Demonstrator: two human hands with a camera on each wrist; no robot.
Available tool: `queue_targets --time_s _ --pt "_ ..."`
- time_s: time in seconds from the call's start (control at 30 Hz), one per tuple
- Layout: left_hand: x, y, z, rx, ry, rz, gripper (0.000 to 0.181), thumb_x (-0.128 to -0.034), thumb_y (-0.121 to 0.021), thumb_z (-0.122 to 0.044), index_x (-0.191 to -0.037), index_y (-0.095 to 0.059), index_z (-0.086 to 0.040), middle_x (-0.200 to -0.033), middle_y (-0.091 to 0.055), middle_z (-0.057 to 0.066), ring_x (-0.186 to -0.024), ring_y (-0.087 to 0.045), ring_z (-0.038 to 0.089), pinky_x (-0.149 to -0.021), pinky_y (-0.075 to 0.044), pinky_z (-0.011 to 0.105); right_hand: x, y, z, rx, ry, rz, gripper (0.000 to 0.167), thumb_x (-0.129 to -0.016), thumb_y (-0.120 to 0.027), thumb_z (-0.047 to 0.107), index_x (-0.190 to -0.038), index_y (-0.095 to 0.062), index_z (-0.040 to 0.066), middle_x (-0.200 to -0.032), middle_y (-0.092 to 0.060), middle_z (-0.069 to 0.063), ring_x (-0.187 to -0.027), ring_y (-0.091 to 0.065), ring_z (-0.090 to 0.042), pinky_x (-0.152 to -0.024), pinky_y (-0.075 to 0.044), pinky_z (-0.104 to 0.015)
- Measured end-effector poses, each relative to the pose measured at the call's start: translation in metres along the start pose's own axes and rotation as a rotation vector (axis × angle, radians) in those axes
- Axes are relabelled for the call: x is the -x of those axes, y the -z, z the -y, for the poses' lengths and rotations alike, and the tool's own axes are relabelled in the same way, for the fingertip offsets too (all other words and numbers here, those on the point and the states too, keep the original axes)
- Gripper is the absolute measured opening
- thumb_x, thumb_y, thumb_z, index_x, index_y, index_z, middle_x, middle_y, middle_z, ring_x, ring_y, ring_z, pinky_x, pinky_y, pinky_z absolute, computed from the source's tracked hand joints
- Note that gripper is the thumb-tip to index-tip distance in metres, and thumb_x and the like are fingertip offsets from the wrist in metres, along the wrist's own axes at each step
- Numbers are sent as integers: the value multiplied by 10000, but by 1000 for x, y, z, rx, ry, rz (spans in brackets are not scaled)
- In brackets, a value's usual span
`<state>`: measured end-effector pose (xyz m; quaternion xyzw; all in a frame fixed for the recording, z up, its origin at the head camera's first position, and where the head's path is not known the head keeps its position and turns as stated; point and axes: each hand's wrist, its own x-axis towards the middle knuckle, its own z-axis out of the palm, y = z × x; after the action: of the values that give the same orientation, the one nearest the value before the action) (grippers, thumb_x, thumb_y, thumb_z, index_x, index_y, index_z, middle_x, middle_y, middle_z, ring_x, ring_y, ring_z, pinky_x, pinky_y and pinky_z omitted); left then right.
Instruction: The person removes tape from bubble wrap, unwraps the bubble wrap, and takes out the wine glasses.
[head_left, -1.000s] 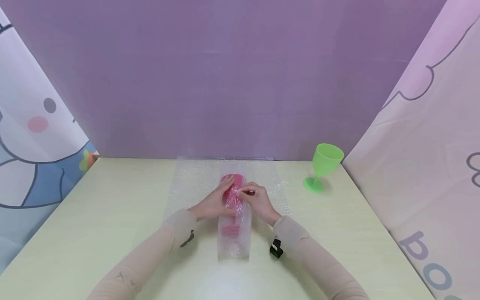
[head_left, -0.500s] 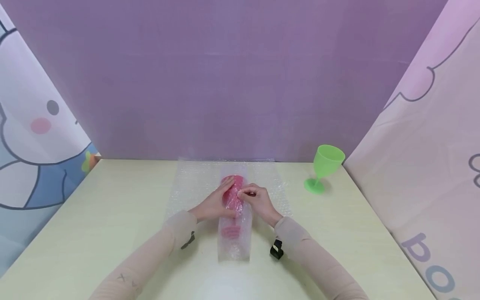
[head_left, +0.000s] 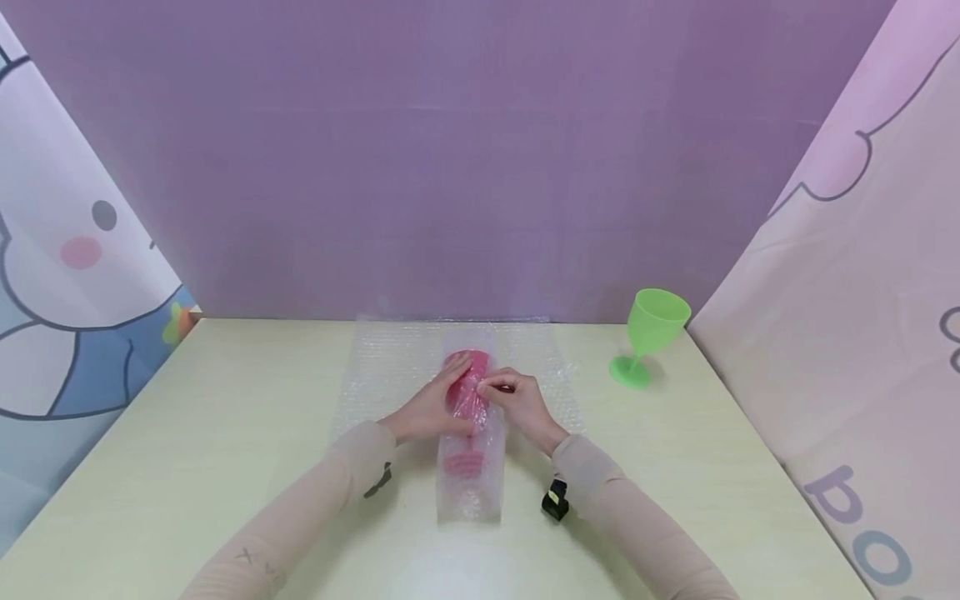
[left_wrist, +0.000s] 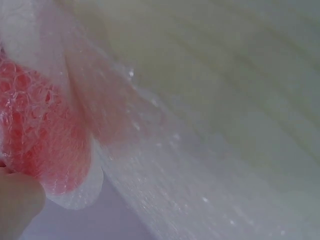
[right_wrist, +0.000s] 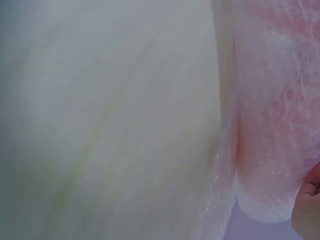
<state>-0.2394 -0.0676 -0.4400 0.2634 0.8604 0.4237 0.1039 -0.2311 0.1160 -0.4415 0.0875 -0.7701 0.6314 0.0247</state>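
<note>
A pink goblet (head_left: pixel 462 464) lies on its side in the middle of the table, rolled in clear bubble wrap (head_left: pixel 469 506). Its bowl points away from me and its foot toward me. My left hand (head_left: pixel 426 410) holds the wrapped bowl from the left, fingers over the top and thumb near the stem. From the right, my right hand (head_left: pixel 525 410) pinches the wrap on top of the bowl. In the left wrist view the red-pink bowl (left_wrist: pixel 55 145) shows through the bubbles, beside a fingertip (left_wrist: pixel 20 205). The right wrist view shows wrap over pink and a fingertip (right_wrist: pixel 306 215).
A flat spread of bubble wrap (head_left: pixel 390 354) reaches behind the roll to the table's back edge. A green goblet (head_left: pixel 651 329) stands upright at the back right. Purple cloth (head_left: pixel 480 167) hangs behind the pale table (head_left: pixel 247 417), with printed cloths on both sides.
Both hands stay in place on the wrapped goblet, with barely any movement. The whole head view has shifted slightly.
</note>
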Motion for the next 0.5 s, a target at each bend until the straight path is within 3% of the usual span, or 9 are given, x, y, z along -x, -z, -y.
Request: queue_targets --time_s 0.23,0.5 --pt "-2 -2 -2 -9 -12 10 1103 -658 -805 -380 -1485 -88 -233 -1553 6 -68 -1422 11 147 -1143 -100 488 3 3 2 -39 -17 -9 152 -818 -656 39 -924 -681 -67 -984 -654 -150 -847 -583 -55 -764 -511 -160" --pt "-4 -3 -3 -11 -38 5 1094 -657 -809 -366 -1485 -111 -207 -1556 -18 -44 -1426 -8 173 -1137 -120 502 13 6 27 -44 -62 12 182 -833 -624 4 -956 -648 -128 -967 -641 -181 -826 -554 -49 -741 -497 -160"
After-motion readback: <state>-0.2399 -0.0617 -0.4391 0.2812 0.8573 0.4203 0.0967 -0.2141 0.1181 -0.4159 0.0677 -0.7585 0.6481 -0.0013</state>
